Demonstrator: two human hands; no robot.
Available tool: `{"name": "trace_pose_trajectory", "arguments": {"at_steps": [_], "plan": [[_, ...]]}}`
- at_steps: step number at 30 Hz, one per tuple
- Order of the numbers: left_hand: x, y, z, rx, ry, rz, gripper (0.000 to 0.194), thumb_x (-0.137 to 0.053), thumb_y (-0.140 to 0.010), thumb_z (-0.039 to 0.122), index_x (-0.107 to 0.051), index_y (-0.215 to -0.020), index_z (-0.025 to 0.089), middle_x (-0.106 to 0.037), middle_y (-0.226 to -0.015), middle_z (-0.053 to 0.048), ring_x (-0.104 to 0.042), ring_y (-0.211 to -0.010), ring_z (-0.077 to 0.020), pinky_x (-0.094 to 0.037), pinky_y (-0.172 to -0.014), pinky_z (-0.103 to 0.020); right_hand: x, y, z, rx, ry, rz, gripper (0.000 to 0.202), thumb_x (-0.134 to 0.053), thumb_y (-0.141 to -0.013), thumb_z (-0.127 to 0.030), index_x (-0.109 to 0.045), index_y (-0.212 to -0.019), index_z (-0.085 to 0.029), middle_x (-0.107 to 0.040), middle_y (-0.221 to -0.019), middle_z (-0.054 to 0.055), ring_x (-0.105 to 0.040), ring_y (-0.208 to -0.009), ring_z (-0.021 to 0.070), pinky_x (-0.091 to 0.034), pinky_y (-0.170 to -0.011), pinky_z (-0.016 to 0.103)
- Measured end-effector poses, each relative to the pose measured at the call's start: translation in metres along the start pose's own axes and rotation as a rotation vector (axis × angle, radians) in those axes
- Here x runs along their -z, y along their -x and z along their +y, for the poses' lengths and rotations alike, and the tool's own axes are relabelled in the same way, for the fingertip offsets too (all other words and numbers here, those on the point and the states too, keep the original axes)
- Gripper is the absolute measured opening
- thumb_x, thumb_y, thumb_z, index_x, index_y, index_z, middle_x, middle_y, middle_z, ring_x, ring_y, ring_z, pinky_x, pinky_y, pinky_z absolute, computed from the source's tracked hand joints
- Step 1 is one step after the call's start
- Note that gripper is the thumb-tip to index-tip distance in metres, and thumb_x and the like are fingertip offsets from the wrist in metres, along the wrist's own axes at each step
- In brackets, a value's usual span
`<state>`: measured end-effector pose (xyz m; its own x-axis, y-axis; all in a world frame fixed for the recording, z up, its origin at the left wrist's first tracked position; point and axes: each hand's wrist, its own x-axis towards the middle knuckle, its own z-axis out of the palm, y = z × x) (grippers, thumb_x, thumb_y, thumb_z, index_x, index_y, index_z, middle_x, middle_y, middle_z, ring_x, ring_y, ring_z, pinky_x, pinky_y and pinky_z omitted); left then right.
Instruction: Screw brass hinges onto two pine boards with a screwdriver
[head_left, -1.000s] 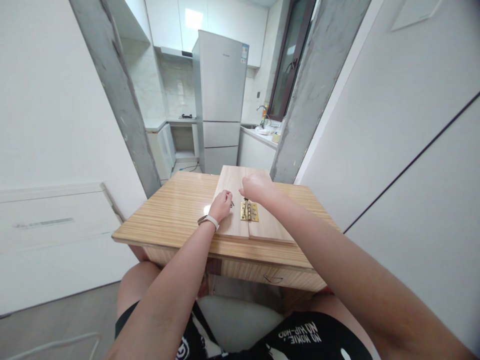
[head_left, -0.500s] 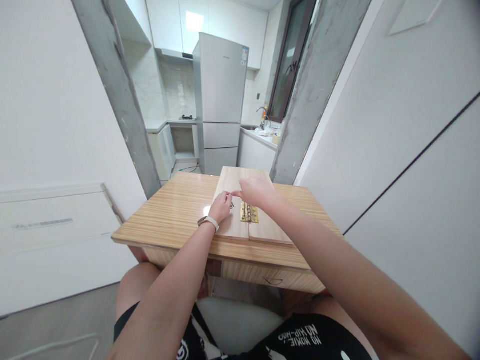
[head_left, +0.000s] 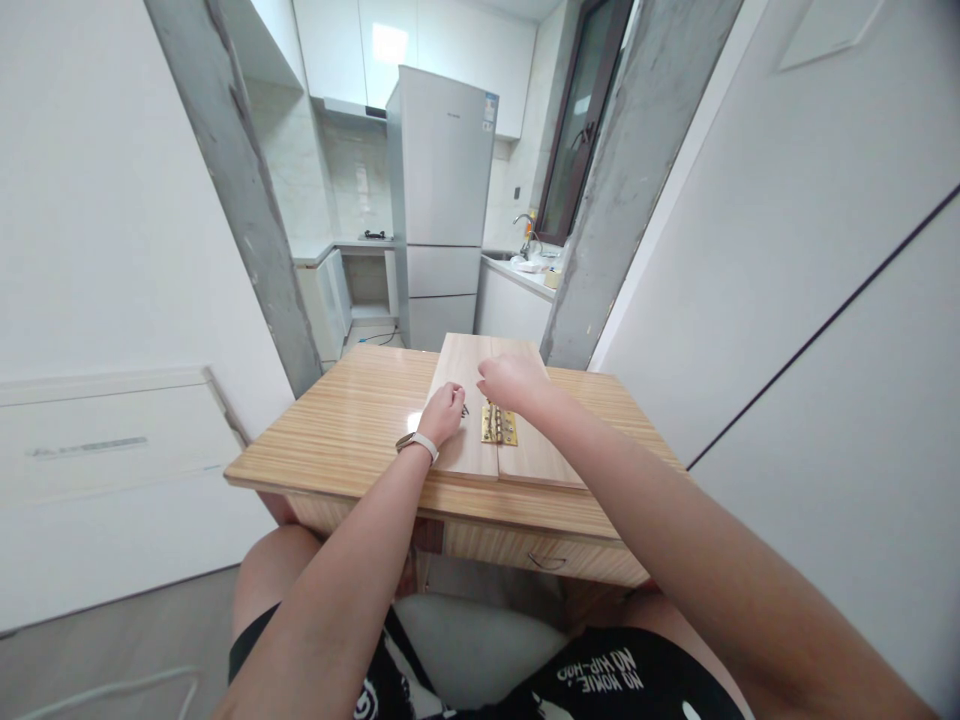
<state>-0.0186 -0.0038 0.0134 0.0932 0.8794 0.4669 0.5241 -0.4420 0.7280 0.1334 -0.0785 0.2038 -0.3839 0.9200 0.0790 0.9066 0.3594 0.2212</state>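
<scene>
Two pale wooden boards lie side by side on the table: the left board (head_left: 469, 456) and the right board (head_left: 538, 460). A brass hinge (head_left: 499, 425) straddles the seam between them near my end. Just left of the hinge are several small dark pieces, apparently screws (head_left: 465, 410). My left hand (head_left: 444, 412), with a light-strapped watch on its wrist, is over the left board with fingertips pinched together. My right hand (head_left: 516, 380) hovers beyond the hinge, its fingers curled closed. Whatever either hand pinches is too small or hidden to make out.
The striped wooden table (head_left: 337, 430) has a drawer with a metal handle (head_left: 546, 563) on my side. White panels flank it left and right. Beyond its far edge stand a grey refrigerator (head_left: 442, 170) and a counter with a sink tap (head_left: 523, 222).
My right hand's fingertips have drawn away from my left hand, slightly to the right, leaving a gap between them. My left hand has hardly moved.
</scene>
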Motion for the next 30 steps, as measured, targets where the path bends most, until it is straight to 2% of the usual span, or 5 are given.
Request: {"name": "trace_pose_trajectory", "arguments": {"at_steps": [9,16,19,26,30], "plan": [[-0.001,0.000,-0.002,-0.002,0.004,0.004,0.028,-0.040,-0.109,0.038,-0.061,-0.102,0.022,-0.071,-0.100,-0.007,-0.065,-0.095,-0.0198,-0.047,-0.086,-0.033,0.004,0.002,0.000,0.124,0.020,-0.050,0.024,-0.062,-0.099,-0.031,-0.072,-0.119,-0.021,-0.078,-0.115,0.014,-0.072,-0.110,0.0269,-0.051,-0.084,0.031],[0.001,0.000,0.000,0.007,0.012,0.001,0.027,-0.041,-0.108,0.039,-0.061,-0.102,0.022,-0.070,-0.097,-0.007,-0.065,-0.092,-0.0204,-0.047,-0.084,-0.033,0.009,0.011,-0.006,-0.043,0.062,0.023,0.055,-0.050,-0.104,-0.057,-0.075,-0.120,-0.011,-0.074,-0.118,0.027,-0.070,-0.116,0.0333,-0.052,-0.095,0.036],[0.001,0.000,0.000,0.006,0.010,-0.002,0.026,-0.041,-0.108,0.038,-0.061,-0.101,0.023,-0.070,-0.096,-0.006,-0.065,-0.093,-0.0202,-0.047,-0.085,-0.033,0.010,0.011,-0.006,-0.047,0.074,0.019,0.053,-0.049,-0.105,-0.054,-0.076,-0.122,-0.011,-0.074,-0.119,0.027,-0.071,-0.116,0.0333,-0.052,-0.097,0.037],[0.001,0.000,-0.001,0.010,0.008,-0.013,0.027,-0.041,-0.109,0.039,-0.061,-0.099,0.023,-0.069,-0.094,-0.006,-0.066,-0.092,-0.0202,-0.048,-0.085,-0.033,0.002,0.007,-0.003,-0.019,0.049,0.039,0.036,-0.049,-0.103,-0.030,-0.079,-0.115,-0.014,-0.077,-0.114,0.022,-0.074,-0.108,0.0307,-0.054,-0.091,0.035],[0.000,0.000,-0.002,0.001,0.006,-0.006,0.027,-0.040,-0.109,0.039,-0.061,-0.100,0.023,-0.069,-0.094,-0.006,-0.065,-0.092,-0.0207,-0.047,-0.084,-0.033,-0.002,0.006,-0.001,0.033,0.062,0.043,0.033,-0.051,-0.103,-0.031,-0.079,-0.110,-0.015,-0.078,-0.111,0.021,-0.074,-0.105,0.0306,-0.054,-0.087,0.035]]}}
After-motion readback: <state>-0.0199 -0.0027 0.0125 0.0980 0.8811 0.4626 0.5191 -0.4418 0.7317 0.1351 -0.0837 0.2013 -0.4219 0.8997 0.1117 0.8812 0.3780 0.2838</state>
